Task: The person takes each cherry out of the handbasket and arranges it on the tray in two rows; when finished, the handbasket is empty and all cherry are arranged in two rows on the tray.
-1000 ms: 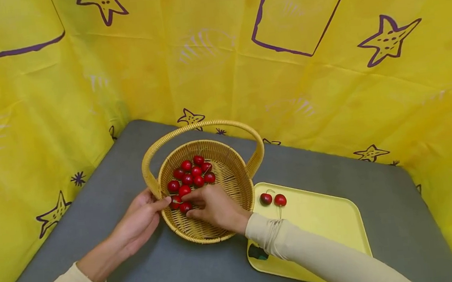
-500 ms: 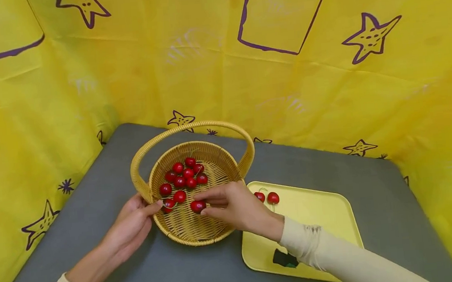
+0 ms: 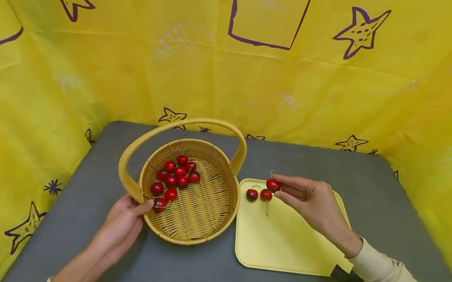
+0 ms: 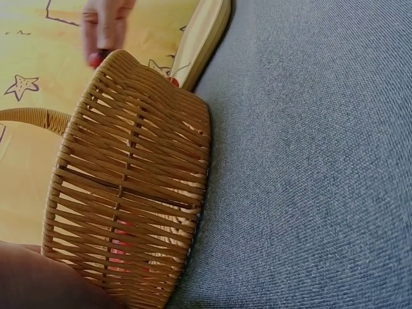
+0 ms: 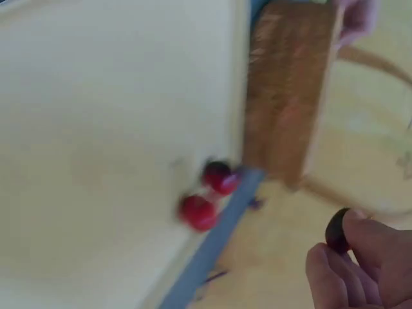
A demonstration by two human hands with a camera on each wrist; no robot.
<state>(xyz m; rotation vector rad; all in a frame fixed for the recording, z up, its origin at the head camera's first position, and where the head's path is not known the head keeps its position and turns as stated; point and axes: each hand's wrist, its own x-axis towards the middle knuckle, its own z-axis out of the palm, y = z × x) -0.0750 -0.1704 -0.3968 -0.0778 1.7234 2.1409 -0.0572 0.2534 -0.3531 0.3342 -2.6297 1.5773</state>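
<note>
My left hand grips the left rim of a round wicker basket, its thumb over the edge near the handle's foot. Inside, several red cherries lie grouped toward the left and back. Over the far left part of a yellow tray, my right hand pinches one cherry between thumb and fingertips, the stem pointing up. Two more cherries rest on the tray just below it, a dark one and a brighter one. In the right wrist view the held cherry looks dark.
The basket's tall arched handle rises over its back. Basket and tray stand side by side on a grey cloth-covered table. Yellow patterned fabric hangs behind and at both sides. A black object shows by the right cuff.
My right hand has lifted a cherry out of the basket and carried it right, over the tray. The left hand keeps its hold on the rim. The head view has shifted a little.
</note>
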